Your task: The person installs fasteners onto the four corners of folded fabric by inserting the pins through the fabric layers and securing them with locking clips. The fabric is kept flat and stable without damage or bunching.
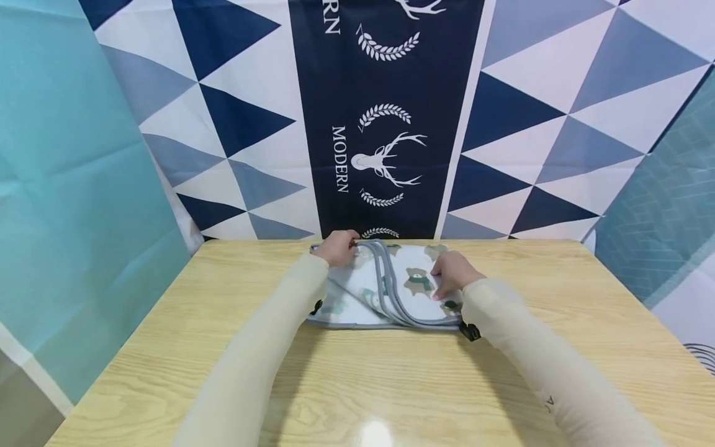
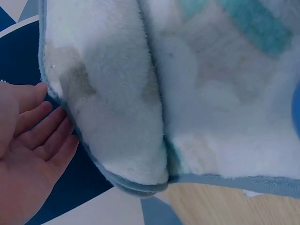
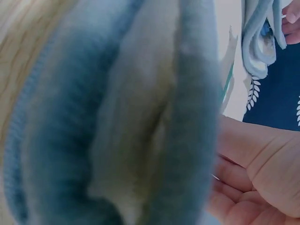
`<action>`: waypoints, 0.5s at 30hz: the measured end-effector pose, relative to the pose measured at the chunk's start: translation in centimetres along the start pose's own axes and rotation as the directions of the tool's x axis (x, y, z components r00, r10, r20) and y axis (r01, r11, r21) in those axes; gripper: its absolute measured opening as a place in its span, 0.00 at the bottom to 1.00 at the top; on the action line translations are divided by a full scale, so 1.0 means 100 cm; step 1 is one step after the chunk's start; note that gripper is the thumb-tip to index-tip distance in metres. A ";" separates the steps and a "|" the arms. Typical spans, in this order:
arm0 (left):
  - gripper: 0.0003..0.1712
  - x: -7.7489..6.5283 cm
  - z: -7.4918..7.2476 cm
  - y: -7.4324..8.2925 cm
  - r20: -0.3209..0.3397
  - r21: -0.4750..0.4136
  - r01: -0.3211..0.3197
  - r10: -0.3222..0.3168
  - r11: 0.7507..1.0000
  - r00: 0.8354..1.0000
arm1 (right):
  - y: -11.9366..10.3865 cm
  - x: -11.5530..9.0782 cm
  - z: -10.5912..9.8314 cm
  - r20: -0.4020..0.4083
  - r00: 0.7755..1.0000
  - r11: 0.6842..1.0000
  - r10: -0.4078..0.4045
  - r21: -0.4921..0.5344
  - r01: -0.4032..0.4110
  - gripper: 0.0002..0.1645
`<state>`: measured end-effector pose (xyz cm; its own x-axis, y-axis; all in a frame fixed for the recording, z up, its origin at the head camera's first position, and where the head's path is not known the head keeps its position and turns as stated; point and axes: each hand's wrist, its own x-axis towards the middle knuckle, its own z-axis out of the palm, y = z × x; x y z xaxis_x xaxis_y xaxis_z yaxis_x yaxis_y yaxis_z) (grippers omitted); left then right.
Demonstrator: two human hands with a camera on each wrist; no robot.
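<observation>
A white fleece blanket printed with bears in green scarves, with grey-blue edging, lies folded in layers at the table's far side. My left hand pinches its far left edge. The left wrist view shows that thumb and fingers at the trim, a fold of the blanket hanging beside them. Over the right part of the blanket, my right hand grips the cloth with thumb and fingers apart. In the right wrist view, blurred blanket edges hide the fingertips of the right hand.
The wooden table reaches toward me in front of the blanket. Behind its far edge hangs a patterned cloth with triangles and a deer head. Teal sheets hang at the sides.
</observation>
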<state>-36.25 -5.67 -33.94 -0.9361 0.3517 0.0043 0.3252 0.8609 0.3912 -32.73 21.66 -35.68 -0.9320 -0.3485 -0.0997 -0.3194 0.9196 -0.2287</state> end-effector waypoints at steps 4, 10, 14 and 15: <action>0.16 -0.004 0.002 -0.006 -0.032 -0.010 0.005 -0.005 1.000 0.999 | 0.000 0.004 0.005 0.009 1.000 1.000 0.010 -0.001 -0.010 0.35; 0.09 -0.024 -0.002 -0.010 -0.086 0.025 -0.124 0.125 0.992 0.988 | 0.001 0.005 0.010 0.028 1.000 0.999 -0.001 -0.036 0.002 0.35; 0.07 -0.037 -0.016 -0.012 -0.113 0.046 -0.189 0.193 0.981 0.975 | 0.003 0.005 0.003 0.026 1.000 0.999 -0.006 -0.047 0.008 0.35; 0.06 -0.040 -0.020 -0.013 -0.114 0.049 -0.196 0.200 0.979 0.973 | 0.004 0.006 0.001 0.022 1.000 0.998 -0.012 -0.055 0.013 0.35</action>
<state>-33.17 -8.92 -32.60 -0.8611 0.4727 0.1871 0.5083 0.7923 0.3376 -33.40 21.82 -35.92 -0.9242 -0.3632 -0.1182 -0.3403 0.9235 -0.1767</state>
